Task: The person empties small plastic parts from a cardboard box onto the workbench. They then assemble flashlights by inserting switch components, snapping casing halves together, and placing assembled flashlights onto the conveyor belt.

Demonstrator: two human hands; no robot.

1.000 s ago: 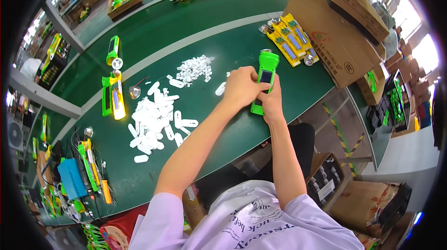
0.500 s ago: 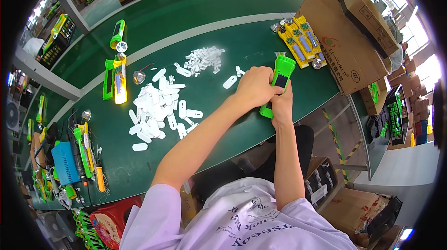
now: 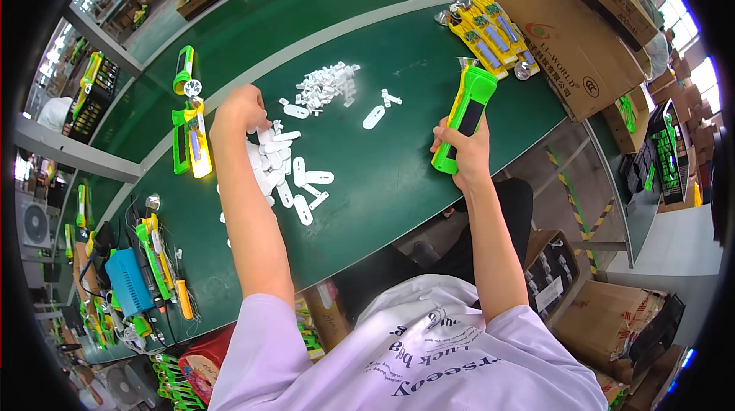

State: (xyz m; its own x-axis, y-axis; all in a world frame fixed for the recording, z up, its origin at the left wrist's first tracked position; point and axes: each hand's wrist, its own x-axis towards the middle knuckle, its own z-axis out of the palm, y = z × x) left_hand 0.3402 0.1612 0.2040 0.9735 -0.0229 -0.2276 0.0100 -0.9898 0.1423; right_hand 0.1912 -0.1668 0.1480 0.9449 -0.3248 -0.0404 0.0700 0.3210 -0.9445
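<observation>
My right hand [image 3: 471, 149] is wrapped round the lower part of a green and yellow flashlight [image 3: 478, 93], held upright above the table's right side. A dark panel runs down its green shell, and a silver reflector cup [image 3: 465, 63] sticks out at its top end. Over at the left, my left hand [image 3: 242, 111] is at the upper edge of a pile of white oval plastic pieces [image 3: 276, 162]. Its fingers are curled and pointing down; whatever they pinch is hidden. My left forearm covers part of the pile.
A heap of small white parts [image 3: 328, 88] lies behind the pile, with a loose white oval piece [image 3: 374, 117] farther right. An opened lit flashlight [image 3: 200, 143] is at the left. Yellow flashlight halves [image 3: 490, 39] lie by a cardboard box [image 3: 563, 43]. Near left stands a blue device [image 3: 129, 281].
My left hand has let go of the flashlight and moved left to the white oval pieces. My right hand still holds the flashlight, now tilted a little more. The whole view has shifted slightly.
</observation>
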